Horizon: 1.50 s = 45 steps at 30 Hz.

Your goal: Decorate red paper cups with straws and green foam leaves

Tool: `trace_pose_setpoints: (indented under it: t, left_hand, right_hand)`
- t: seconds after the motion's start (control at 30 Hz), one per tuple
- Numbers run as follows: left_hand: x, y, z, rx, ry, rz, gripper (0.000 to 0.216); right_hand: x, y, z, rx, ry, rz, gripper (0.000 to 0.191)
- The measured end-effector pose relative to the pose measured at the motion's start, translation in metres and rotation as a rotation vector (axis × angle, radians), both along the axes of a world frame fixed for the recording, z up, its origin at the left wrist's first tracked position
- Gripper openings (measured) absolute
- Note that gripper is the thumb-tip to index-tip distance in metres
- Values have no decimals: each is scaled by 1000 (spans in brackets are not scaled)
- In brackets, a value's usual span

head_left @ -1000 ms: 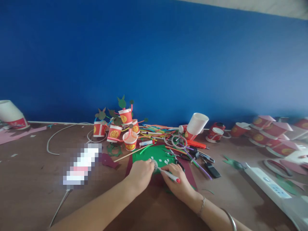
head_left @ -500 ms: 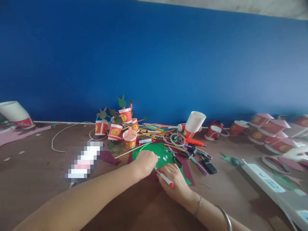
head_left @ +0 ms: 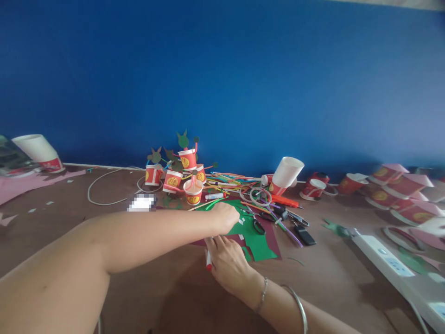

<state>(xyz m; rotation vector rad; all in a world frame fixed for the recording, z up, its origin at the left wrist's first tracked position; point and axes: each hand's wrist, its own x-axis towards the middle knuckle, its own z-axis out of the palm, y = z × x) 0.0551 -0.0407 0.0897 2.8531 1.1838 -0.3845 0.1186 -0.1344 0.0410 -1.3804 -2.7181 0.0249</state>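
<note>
My right hand [head_left: 227, 260] is closed around a white marker [head_left: 208, 259] whose red end points toward me; its tip is hidden behind my fingers. Just beyond it, my left hand [head_left: 226, 218] makes a fist over a green paper sheet [head_left: 257, 239], and whatever is inside it cannot be seen. Small white scraps [head_left: 241, 237] lie on and beside the green sheet, which rests on dark red paper [head_left: 273, 239]. Black-handled scissors [head_left: 258, 226] lie right of my left hand.
Red paper cups with straw arms [head_left: 193, 191] stand at the back left, near a pile of colored straws [head_left: 229, 178]. Tall stacked white cups [head_left: 287, 172], a black key fob [head_left: 305, 235] and a white power strip [head_left: 382, 257] are to the right. A blurred-out bright object [head_left: 142, 202] lies left.
My left forearm now stretches further across the table. My right hand has shifted left, and the marker it holds has turned from slanting right to nearly upright in view. The camera view has shifted slightly.
</note>
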Motion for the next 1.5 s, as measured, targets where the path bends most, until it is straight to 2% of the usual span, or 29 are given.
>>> trace_pose_setpoints:
  t: [0.2, 0.3, 0.67, 0.93, 1.23, 1.5]
  left_hand:
    - [3, 5, 1, -30, 30, -44, 20]
    - [5, 7, 3, -40, 43, -62, 20]
    - [5, 6, 3, -38, 56, -68, 18]
    - [5, 6, 4, -39, 56, -73, 19]
    - [5, 6, 3, -41, 60, -79, 21]
    - [5, 7, 3, -48, 60, -66, 20]
  right_hand:
    - [-15, 3, -3, -71, -71, -113, 24]
    - [-18, 5, -5, -72, -64, -148, 26]
    - [-25, 14, -19, 28, -3, -217, 26]
    - [-26, 12, -13, -18, -27, -221, 29]
    - [-8, 2, 1, -149, -13, -180, 30]
    - [26, -1, -14, -92, 157, -61, 27]
